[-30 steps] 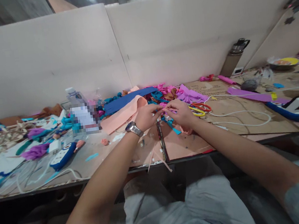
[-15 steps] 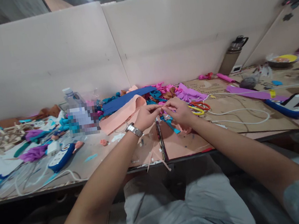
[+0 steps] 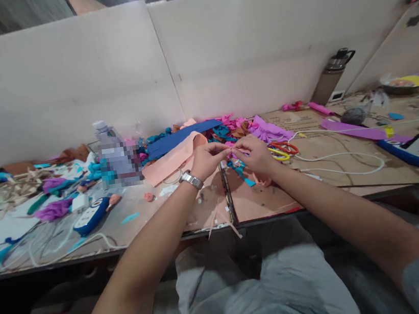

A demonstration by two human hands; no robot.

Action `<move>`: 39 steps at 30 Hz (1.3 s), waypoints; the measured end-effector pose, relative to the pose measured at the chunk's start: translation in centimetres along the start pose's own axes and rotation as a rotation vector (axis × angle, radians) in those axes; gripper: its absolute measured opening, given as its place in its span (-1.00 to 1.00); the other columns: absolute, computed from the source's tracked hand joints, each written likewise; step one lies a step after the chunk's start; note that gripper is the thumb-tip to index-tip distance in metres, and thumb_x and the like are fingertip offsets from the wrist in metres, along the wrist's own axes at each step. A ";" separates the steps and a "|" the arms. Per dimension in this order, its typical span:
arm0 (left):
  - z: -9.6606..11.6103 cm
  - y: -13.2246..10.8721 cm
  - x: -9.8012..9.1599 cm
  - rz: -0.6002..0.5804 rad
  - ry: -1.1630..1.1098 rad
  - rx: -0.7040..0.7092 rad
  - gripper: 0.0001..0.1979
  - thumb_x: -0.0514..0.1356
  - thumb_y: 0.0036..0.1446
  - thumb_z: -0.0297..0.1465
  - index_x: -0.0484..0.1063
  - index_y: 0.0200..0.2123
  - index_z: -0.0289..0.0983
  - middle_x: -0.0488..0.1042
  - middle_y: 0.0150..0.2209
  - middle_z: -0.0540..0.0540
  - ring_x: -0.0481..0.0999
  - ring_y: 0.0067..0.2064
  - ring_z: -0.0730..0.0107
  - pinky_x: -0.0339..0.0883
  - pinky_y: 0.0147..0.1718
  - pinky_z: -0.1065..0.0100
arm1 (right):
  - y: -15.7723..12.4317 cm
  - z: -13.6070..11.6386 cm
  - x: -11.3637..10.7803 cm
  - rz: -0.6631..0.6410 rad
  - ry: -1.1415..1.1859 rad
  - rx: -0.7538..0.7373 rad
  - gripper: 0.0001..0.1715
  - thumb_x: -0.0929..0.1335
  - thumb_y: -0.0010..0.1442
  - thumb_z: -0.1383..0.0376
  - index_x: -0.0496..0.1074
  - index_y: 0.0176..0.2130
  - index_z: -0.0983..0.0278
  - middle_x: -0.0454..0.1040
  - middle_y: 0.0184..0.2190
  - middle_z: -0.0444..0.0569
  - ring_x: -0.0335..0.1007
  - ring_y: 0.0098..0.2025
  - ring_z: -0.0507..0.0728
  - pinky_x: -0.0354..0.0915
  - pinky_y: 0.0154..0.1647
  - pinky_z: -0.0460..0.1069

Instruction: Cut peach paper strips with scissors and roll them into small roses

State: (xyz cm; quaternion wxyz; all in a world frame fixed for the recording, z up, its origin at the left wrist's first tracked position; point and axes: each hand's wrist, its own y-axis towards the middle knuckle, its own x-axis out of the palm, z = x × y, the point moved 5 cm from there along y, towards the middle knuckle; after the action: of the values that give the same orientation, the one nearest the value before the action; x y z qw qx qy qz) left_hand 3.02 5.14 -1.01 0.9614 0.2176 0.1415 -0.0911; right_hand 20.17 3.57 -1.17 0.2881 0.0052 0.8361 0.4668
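Note:
My left hand [image 3: 210, 160], with a metal-banded watch [image 3: 191, 179] at its wrist, is closed in a pinch over the table's front half. My right hand [image 3: 254, 155] pinches too, its fingertips meeting those of the left. Whatever they hold is small, perhaps pinkish, and mostly hidden by the fingers. Just behind the left hand lies a curled sheet of peach crepe paper [image 3: 173, 159]. A blue paper strip [image 3: 184, 137] rests beyond it. Beside the right hand are yellow loop handles [image 3: 281, 155] and red loop handles [image 3: 288, 146], apparently scissors. Crumpled peach paper [image 3: 262, 179] sits below that hand.
A clear bottle [image 3: 110, 141] and a blue-white power strip [image 3: 92, 217] stand to the left amid paper scraps. White cable [image 3: 366, 171] loops across cardboard on the right, near another power strip [image 3: 405, 153]. A flask [image 3: 332, 76] leans by the white partition [image 3: 237, 45].
The view has shifted slightly, so the table's things sit a little further right. Both hands keep their fingertips together, with only small finger movement.

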 end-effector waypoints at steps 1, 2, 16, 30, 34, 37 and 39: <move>0.0 0.0 0.0 0.005 0.003 0.006 -0.63 0.42 0.01 -0.14 0.65 -0.27 -0.34 0.64 -0.35 -0.19 0.58 -0.34 0.32 0.46 -0.31 0.33 | 0.0 0.0 0.0 0.003 0.000 0.000 -0.80 0.38 0.30 0.19 0.51 -0.33 0.21 0.58 -0.35 -0.03 0.39 -0.24 0.20 0.26 -0.16 0.10; -0.1 0.0 0.1 0.004 0.006 0.015 -0.64 0.41 0.02 -0.14 0.64 -0.28 -0.34 0.63 -0.36 -0.18 0.57 -0.35 0.33 0.45 -0.32 0.34 | 0.0 0.0 -0.1 0.006 0.000 0.001 -0.81 0.39 0.30 0.19 0.51 -0.33 0.21 0.58 -0.35 -0.03 0.39 -0.24 0.20 0.26 -0.16 0.10; 0.2 -0.1 0.7 -0.091 -0.096 -0.016 -0.56 0.41 0.00 -0.06 0.56 -0.34 -0.37 0.57 -0.45 -0.12 0.51 -0.39 0.39 0.38 -0.34 0.35 | 0.0 -0.4 -0.4 0.030 0.025 0.021 -0.92 0.42 0.24 0.26 0.53 -0.31 0.20 0.59 -0.32 -0.04 0.43 -0.22 0.21 0.28 -0.15 0.10; 0.3 0.8 -4.6 0.177 0.817 -0.055 -0.68 0.12 0.27 -0.17 0.59 -0.20 -0.22 0.64 -0.26 -0.19 0.57 -0.10 0.02 0.20 0.11 -0.04 | -0.1 0.3 -0.2 -0.014 0.008 0.095 -0.90 0.38 0.19 0.29 0.42 -0.40 0.20 0.47 -0.41 -0.06 0.34 -0.30 0.18 0.23 -0.23 0.07; -0.8 1.2 -10.9 0.379 0.999 -0.294 -0.67 0.11 0.25 -0.17 0.62 -0.26 -0.20 0.65 -0.21 -0.23 0.54 0.00 -0.13 0.06 0.20 -0.21 | -0.1 0.3 -0.1 -0.020 0.007 0.098 -0.89 0.39 0.17 0.30 0.42 -0.41 0.20 0.48 -0.42 -0.06 0.34 -0.29 0.18 0.23 -0.22 0.08; -1.7 0.6 -14.6 0.476 1.040 -0.426 -0.66 0.11 0.25 -0.17 0.63 -0.25 -0.21 0.64 -0.13 -0.28 0.51 0.06 -0.19 0.09 0.17 -0.26 | 0.0 0.2 0.1 -0.024 0.011 0.106 -0.90 0.40 0.17 0.29 0.42 -0.41 0.19 0.49 -0.41 -0.05 0.34 -0.28 0.19 0.24 -0.22 0.07; -2.3 -0.2 -16.3 0.507 1.025 -0.533 -0.64 0.08 0.26 -0.17 0.63 -0.21 -0.21 0.63 -0.09 -0.29 0.49 0.10 -0.22 0.14 0.15 -0.26 | 0.0 0.1 0.2 -0.030 0.015 0.101 -0.90 0.40 0.17 0.29 0.42 -0.41 0.20 0.51 -0.40 -0.04 0.35 -0.27 0.19 0.25 -0.22 0.07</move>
State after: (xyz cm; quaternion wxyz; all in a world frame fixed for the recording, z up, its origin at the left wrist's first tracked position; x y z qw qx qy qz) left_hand -12.94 7.85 1.98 0.7844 0.0132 0.5461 0.2937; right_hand 20.08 3.70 -1.27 0.2884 0.0036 0.8606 0.4197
